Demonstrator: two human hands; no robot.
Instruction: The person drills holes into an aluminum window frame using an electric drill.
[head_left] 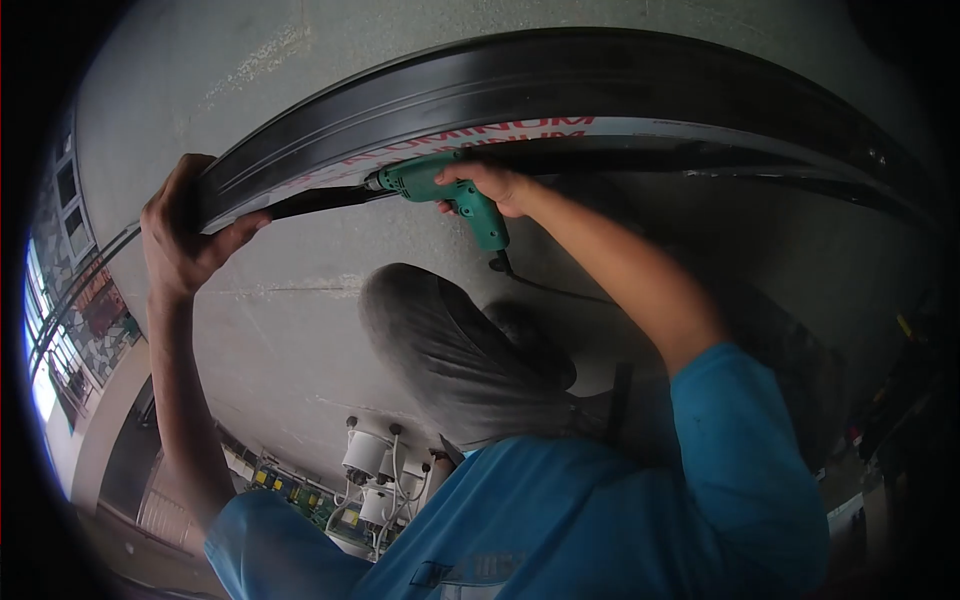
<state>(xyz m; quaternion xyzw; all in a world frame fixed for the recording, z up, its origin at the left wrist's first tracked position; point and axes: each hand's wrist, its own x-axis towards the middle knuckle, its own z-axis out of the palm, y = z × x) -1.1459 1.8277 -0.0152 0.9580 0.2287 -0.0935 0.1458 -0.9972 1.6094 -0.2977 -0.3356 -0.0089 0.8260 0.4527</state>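
A long dark aluminum profile (560, 75) spans the upper part of the head view, bent into an arc by the lens. Red lettering on a pale film (560, 128) runs along its near face. My left hand (190, 225) grips the profile's left end, thumb on the near side and fingers over the far side. In my right hand (492, 188) is a green power drill (420, 178), its handle pointing down and its chuck toward the left. The drill's front end lies close along the profile's near face; the bit's tip is hard to see there.
The drill's cord (555, 290) trails right across the grey floor (290, 330). My bent knee (430, 340) is below the drill. White cylindrical containers (368, 452) with hoses stand at the lower left. A window (75, 215) and a patterned stone wall are at the far left.
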